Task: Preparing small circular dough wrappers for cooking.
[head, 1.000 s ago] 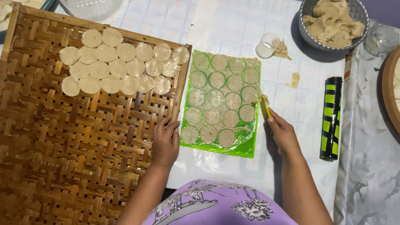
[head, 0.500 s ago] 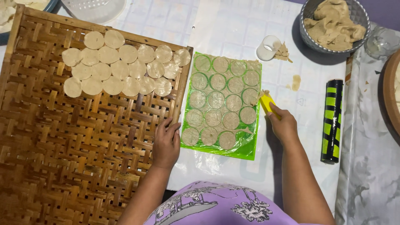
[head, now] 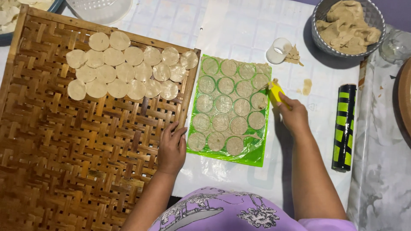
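One small yellow scraper (head: 275, 91) pinched in the right hand (head: 294, 116), tip at the green plastic sheet's (head: 256, 159) right edge | cut dough rounds (head: 225, 104) lie left of the blade | left hand (head: 171, 148) flat, fingers relaxed, holding nothing, on the woven bamboo tray (head: 85, 162) beside the sheet.

This looks like a home kitchen set up for making snacks by hand: a table covered with a pale tiled-pattern plastic cloth (head: 239, 25), a large woven bamboo tray (head: 85, 162) carrying rows of thin dough discs (head: 128, 70), and a green plastic sheet (head: 233, 109) with more rounds cut out on it. A patterned metal bowl (head: 344, 25) holds a lump of beige dough (scraps of it lie on the cloth nearby). A black and green striped roller (head: 344, 126) and a small white round cutter (head: 279, 50) lie close at hand, household tools rather than factory equipment.
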